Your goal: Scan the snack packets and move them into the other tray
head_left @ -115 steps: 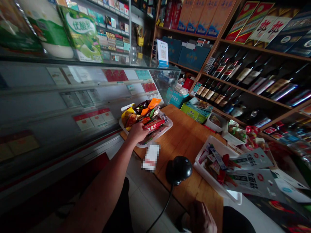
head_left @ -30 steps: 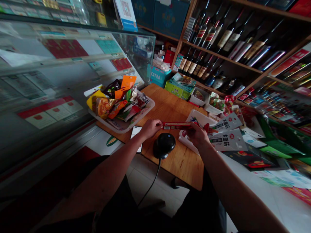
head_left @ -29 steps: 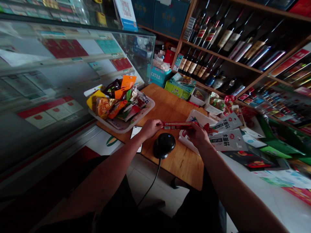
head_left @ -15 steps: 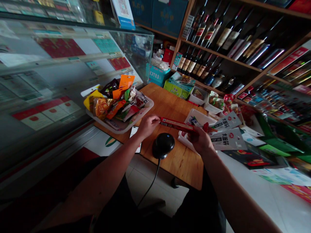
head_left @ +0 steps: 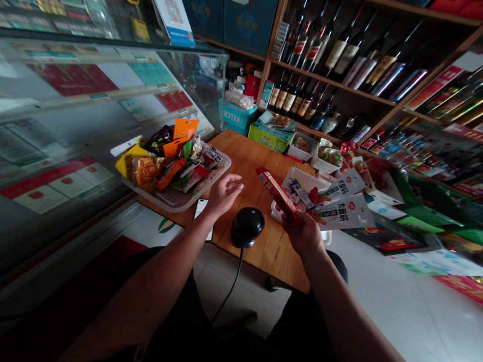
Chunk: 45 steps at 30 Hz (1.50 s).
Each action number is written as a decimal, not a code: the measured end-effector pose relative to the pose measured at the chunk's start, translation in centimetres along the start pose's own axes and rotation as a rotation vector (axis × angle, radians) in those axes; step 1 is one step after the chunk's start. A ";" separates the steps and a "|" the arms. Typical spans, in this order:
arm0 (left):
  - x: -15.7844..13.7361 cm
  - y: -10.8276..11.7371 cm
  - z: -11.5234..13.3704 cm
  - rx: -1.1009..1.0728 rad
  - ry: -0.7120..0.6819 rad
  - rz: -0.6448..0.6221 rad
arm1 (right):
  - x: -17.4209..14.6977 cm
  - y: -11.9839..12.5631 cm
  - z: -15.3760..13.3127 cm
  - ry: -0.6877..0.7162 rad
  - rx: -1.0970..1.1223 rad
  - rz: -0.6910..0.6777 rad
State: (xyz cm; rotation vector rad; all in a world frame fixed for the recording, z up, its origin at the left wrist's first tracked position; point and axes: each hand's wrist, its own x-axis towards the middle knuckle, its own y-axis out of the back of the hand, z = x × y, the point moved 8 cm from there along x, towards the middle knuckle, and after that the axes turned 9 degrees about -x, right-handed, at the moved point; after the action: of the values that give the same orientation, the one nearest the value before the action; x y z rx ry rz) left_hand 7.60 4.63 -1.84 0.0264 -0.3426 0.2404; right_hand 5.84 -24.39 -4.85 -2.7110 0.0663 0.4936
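Observation:
My right hand (head_left: 305, 234) grips the near end of a long, narrow red package (head_left: 278, 193), its far end tilted up and to the left. Over the table, my left hand (head_left: 225, 193) is empty, its fingers apart and slightly bent. A black dome-shaped device (head_left: 248, 226) with a cable stands between my forearms. Left of it lies a phone (head_left: 200, 207), partly hidden by my left wrist. Beyond that hand is a white tray (head_left: 222, 173) heaped with snack packets (head_left: 171, 166). Behind the red package, a second white tray (head_left: 315, 182) holds small packets and grey-white snack bags (head_left: 349, 213).
The small wooden table (head_left: 241, 156) stands against a glass display case (head_left: 206, 75) on the left. Bottles (head_left: 335, 55) fill the shelves behind. Green and blue boxes (head_left: 266, 137) sit at the table's far edge. Cartons (head_left: 396, 239) lie to the right.
My left hand has let go of the red package's far end and opened. My right hand has tilted the package upward. The view has shifted slightly to the right.

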 end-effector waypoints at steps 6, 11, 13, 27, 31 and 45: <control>-0.5 -0.3 1.4 0.144 -0.040 -0.019 | 0.1 2.3 -0.6 0.032 0.035 0.089; -0.8 -0.9 1.1 0.162 -0.036 -0.072 | 0.7 4.6 -1.2 0.086 0.048 0.158; -0.8 -1.2 0.7 0.163 -0.017 -0.091 | 1.1 5.6 -1.4 0.106 0.056 0.191; -1.0 -1.3 0.7 0.296 -0.058 -0.109 | 3.1 9.2 -3.3 0.135 0.243 0.288; -1.1 -1.2 1.0 0.329 -0.077 -0.113 | 2.5 8.4 -2.1 0.039 0.276 0.272; -1.1 3.2 3.2 0.368 -0.099 0.012 | 2.2 -2.6 -3.5 0.027 0.085 0.050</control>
State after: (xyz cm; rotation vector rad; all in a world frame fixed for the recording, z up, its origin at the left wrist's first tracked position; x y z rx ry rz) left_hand 4.80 7.28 0.73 0.4000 -0.3939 0.3118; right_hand 9.33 -23.29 -1.63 -2.6389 0.1594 0.4582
